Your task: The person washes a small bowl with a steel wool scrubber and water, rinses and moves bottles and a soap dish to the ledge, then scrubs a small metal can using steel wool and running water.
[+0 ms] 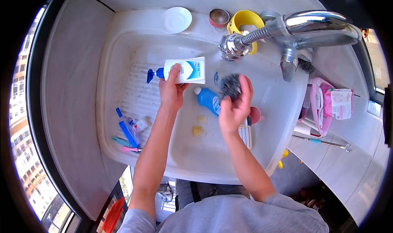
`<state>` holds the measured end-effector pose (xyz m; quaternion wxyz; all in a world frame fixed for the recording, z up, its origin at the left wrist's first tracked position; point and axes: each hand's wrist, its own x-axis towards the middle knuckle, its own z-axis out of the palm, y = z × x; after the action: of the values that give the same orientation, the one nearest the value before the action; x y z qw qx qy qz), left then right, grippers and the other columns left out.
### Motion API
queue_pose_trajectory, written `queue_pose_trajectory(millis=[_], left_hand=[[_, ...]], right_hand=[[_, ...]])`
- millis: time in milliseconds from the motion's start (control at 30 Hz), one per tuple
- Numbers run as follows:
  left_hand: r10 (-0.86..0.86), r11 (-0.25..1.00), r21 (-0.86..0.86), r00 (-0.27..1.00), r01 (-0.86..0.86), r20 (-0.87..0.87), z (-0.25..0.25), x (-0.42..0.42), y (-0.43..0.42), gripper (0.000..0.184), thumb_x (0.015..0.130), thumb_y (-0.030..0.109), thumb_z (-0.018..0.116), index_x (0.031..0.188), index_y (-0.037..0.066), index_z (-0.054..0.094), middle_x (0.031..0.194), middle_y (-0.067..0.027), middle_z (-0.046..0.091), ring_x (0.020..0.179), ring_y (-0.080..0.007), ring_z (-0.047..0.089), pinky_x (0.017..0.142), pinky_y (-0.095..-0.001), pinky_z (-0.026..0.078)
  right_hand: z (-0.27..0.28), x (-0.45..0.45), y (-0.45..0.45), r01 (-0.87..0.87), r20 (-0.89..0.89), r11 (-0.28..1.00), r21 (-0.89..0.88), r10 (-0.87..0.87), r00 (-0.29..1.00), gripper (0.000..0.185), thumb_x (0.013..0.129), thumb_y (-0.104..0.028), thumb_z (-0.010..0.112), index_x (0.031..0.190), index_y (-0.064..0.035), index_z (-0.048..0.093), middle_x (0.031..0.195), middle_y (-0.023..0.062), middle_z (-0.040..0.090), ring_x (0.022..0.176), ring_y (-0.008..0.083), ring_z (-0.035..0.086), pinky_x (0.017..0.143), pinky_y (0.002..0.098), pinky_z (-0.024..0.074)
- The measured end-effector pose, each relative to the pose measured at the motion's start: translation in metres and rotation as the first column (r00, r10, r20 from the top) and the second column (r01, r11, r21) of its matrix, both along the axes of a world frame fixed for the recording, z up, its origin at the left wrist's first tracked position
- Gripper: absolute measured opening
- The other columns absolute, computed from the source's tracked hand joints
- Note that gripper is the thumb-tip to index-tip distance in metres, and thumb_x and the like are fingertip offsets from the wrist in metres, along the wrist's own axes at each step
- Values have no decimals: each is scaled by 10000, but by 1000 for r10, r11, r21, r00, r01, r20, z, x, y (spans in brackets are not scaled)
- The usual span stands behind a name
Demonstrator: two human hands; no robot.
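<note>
In my left hand [172,87] is a white pump bottle [196,70] with a blue label, tipped on its side so its blue pump [154,74] points left. My right hand [236,110] is closed around a dark grey scouring pad [230,87], slightly blurred. Both hands are above the white sink [213,159]. Below and between them, a blue bottle [208,101] with a white cap lies in the basin, partly hidden by the right hand. Two yellowish pieces [197,130] rest on the basin floor near it.
A chrome faucet [262,32] reaches over the basin. Along the back ledge stand a white plate [176,20], a small metal bowl [219,17] and a yellow container [256,20]. Blue cleaning items [129,130] lie at left. A pink basket [321,106] hangs at right.
</note>
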<state>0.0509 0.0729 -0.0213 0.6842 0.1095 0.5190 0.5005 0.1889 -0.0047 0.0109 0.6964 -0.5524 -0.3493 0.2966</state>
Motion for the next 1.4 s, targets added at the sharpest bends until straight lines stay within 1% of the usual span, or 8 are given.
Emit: queue_pose_trajectory(millis=[100, 233, 533, 700, 900, 1000, 1100, 1400], left_hand=[[-25, 1000, -5, 999, 25, 28, 0, 5, 4, 363, 851, 307, 664, 1096, 59, 561, 972, -64, 654, 855, -196, 661, 692, -337, 564], [-115, 992, -75, 984, 105, -138, 8, 11, -2, 337, 859, 295, 651, 1081, 52, 578, 953, -54, 651, 843, -187, 657, 670, -337, 564], [81, 996, -33, 996, -83, -46, 1, 20, 21, 355, 796, 241, 720, 1031, 13, 583, 926, -77, 654, 758, -186, 662, 551, -321, 558], [85, 996, -24, 983, -90, -165, 1, 23, 16, 381, 783, 234, 735, 1054, 19, 575, 929, -82, 647, 733, -183, 654, 539, -349, 569], [115, 990, -61, 983, -125, -141, -2, 21, 14, 392, 790, 245, 729, 1070, 21, 572, 934, -85, 644, 754, -188, 654, 582, -350, 578], [-17, 998, -67, 993, 9, -120, -1, 17, 7, 336, 868, 305, 626, 1078, 49, 562, 968, -53, 653, 812, -181, 656, 660, -326, 551], [135, 990, -42, 991, -136, -18, -12, 8, 17, 387, 828, 279, 683, 1085, 16, 565, 958, -81, 646, 762, -203, 661, 604, -347, 575], [104, 992, -85, 972, -88, 210, 0, 42, 38, 294, 876, 316, 625, 1062, 96, 561, 998, -42, 649, 895, -191, 652, 762, -337, 556]], right_hand=[[-12, -9, 42, -67, 360, 997, -35, 75, 930, 384, 827, 19, 475, 1207, -4, 522, 1207, 144, 489, 1030, 231, 533, 874, 330, 435], [-4, 7, 82, -266, 35, 870, -415, 308, 951, 302, 925, -87, 465, 1193, 15, 560, 1149, 110, 603, 1068, 165, 533, 951, 303, 386], [-14, -36, 37, 162, 498, 985, -53, -114, 859, 252, 820, 14, 476, 1061, -14, 545, 1030, 190, 536, 1021, 338, 480, 864, 423, 384], [-27, -2, 81, 22, 358, 962, -273, 80, 930, 250, 831, -10, 482, 1060, 0, 583, 983, 157, 590, 927, 319, 563, 823, 386, 445], [-21, -29, 53, 117, 563, 993, 8, -101, 820, 197, 743, 82, 500, 901, -18, 560, 956, 138, 591, 879, 267, 571, 798, 364, 459], [-20, 3, 93, -123, 19, 918, -376, 141, 990, 164, 777, 58, 475, 909, -10, 545, 875, 128, 589, 771, 196, 568, 704, 301, 459], [-23, -31, 55, 3, 312, 982, -187, 56, 949, 188, 765, 83, 468, 909, -15, 538, 886, 118, 577, 796, 196, 561, 717, 297, 455], [-46, -57, -46, -133, 191, 921, -367, 214, 958, 281, 703, 150, 459, 916, -17, 536, 946, 109, 560, 861, 226, 554, 771, 293, 452]])
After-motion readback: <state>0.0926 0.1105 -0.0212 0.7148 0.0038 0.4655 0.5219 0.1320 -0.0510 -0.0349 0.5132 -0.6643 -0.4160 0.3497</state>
